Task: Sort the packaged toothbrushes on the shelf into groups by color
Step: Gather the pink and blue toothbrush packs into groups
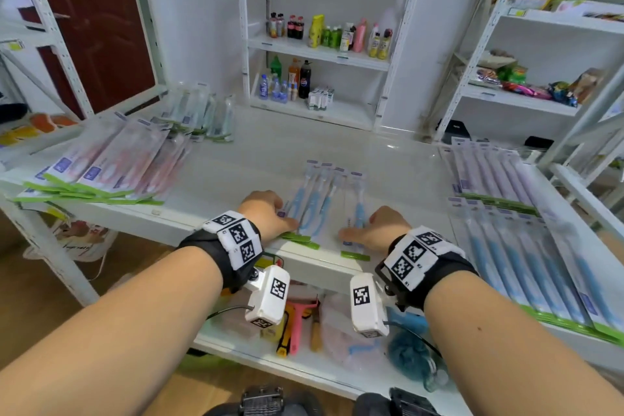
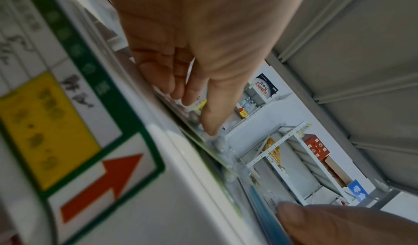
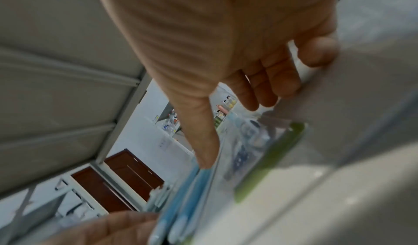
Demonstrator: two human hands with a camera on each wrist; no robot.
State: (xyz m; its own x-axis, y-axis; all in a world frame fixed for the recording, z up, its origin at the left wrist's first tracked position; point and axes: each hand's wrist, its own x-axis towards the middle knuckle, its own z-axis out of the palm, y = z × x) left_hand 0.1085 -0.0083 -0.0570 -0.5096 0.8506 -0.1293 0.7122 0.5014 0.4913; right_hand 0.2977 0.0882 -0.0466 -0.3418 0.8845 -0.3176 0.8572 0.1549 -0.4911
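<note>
Shelf (image 1: 236, 159) of white metal holds the packs of blue-handled toothbrushes in clear blister packaging (image 1: 324, 199) at its front edge. Left hand (image 1: 266, 213) and right hand (image 1: 378, 230) rest on them, fingers loosely bent – whether they pinch is hidden. Pink-handled packs (image 1: 111, 162) lie far left.

Shelf (image 1: 236, 152), surface before you: centre front, a fanned group of toothbrush packs (image 1: 324, 199) reaching the front edge. Your left hand (image 1: 266, 213) rests on that group's left side, your right hand (image 1: 374, 230) on its right. Far left: overlapping packs (image 1: 111, 162), with another heap (image 1: 202, 111) behind them. Far right: two rows of packs, rear row (image 1: 489, 169) behind front row (image 1: 533, 257). Lower shelf (image 1: 270, 358), below the front edge: assorted goods. Behind the surface, a rack of bottles (image 1: 324, 34); right of it, a rack of snack bags (image 1: 526, 81).
</note>
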